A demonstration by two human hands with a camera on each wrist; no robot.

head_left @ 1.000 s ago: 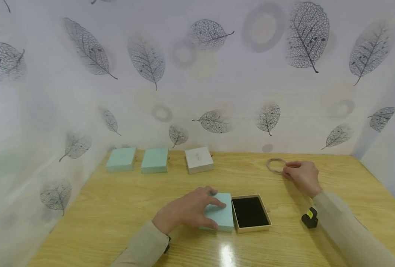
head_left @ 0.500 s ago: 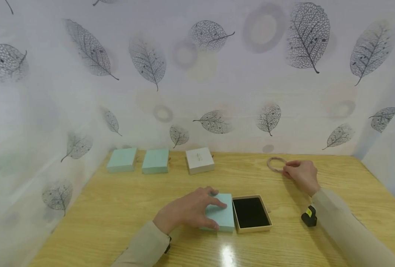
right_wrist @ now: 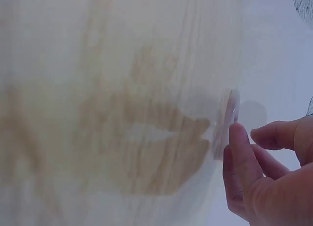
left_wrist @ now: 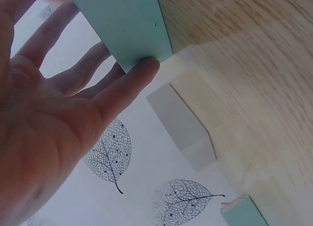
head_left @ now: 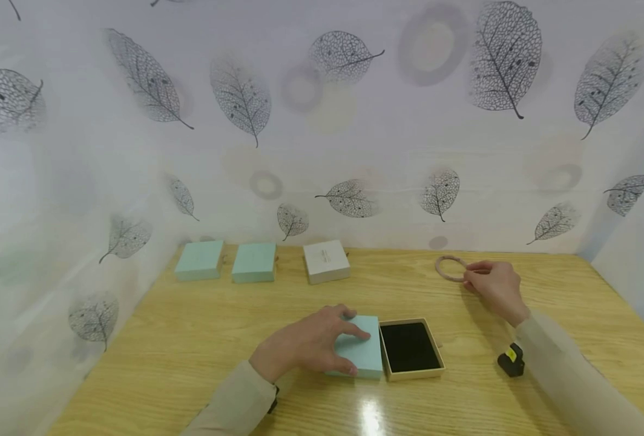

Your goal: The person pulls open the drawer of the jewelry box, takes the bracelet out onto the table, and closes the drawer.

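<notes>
In the head view my left hand lies over a pale turquoise box. Its thumb is at the near edge, the index finger rests on top, and another fingertip sits by the far edge. From the left wrist, a finger touches the side of that box. Right beside it, an open shallow tray with a black pad shows a gold-toned rim. Towards the back right, my right hand pinches a thin pinkish bangle by its right side. The right wrist view shows the bangle edge-on at the fingertips.
Along the back edge of the wooden table stand two turquoise boxes, one at the far left and another beside it. Right of them is a white box. A leaf-patterned cloth rises behind the table.
</notes>
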